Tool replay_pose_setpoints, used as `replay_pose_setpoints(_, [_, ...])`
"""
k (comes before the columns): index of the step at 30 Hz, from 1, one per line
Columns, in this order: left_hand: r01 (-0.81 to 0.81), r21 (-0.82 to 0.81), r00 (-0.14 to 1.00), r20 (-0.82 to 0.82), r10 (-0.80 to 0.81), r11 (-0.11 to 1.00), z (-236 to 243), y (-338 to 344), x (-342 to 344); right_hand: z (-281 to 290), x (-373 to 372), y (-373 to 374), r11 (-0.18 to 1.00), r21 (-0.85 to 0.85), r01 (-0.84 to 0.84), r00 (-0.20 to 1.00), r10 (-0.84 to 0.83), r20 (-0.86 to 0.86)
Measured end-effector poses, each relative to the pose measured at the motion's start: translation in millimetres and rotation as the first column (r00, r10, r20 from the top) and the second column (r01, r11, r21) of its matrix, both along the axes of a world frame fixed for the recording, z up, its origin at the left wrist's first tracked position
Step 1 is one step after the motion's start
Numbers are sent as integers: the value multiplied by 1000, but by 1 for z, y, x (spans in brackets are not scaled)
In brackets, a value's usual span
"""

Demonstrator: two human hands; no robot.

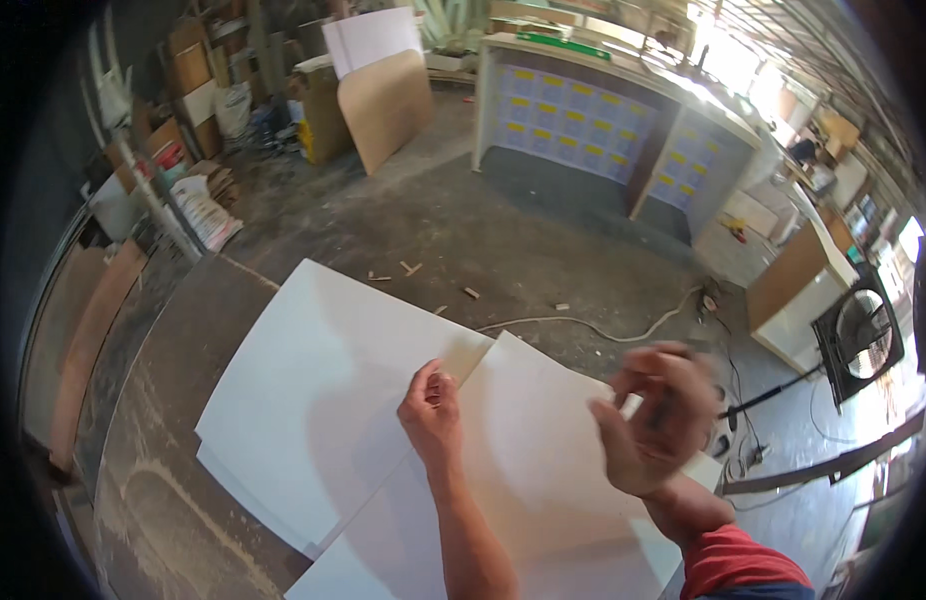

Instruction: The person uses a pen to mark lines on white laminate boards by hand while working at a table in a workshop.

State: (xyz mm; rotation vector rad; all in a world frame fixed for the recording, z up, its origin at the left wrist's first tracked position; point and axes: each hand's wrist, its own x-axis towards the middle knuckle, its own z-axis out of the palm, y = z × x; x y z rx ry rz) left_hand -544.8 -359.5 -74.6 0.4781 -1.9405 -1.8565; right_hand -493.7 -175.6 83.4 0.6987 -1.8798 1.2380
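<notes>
Two large white panels lie side by side, the left panel (283,370) meeting the right panel (543,420) along a slanting seam. My left hand (430,410) is over that seam with its fingers curled in. A thin beige piece (469,356) shows right beside its fingertips, near the panels' far edges; whether the fingers grip it is unclear. Raised above the right panel, my right hand (658,420) is smeared by motion. Its fingers look bent, and I cannot make out whether anything is in them.
A brown work surface (173,460) extends left of the panels. Wood offcuts (411,268) and a pale cable (623,330) lie on the floor beyond. A black-framed fan (859,335) stands at right. Farther back are a counter-like cabinet (623,70) and a leaning brown board (386,110).
</notes>
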Motion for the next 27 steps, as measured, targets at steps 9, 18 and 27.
replay_pose_setpoints(9, [17, -61, 998, 59, -13, 998, 1, 6, 0, -138, 19, 75, 967, -118, 224, 786, -108, 608])
replay_pose_setpoints(18, [31, -100, 998, 66, -24, 995, 4, 8, 0, -145, 10, 69, 960, -201, 197, 702, 5, 712])
replay_pose_setpoints(27, [31, -111, 996, 84, -22, 993, 4, 9, 0, -134, 20, 71, 990, 139, -38, 709, -72, 701])
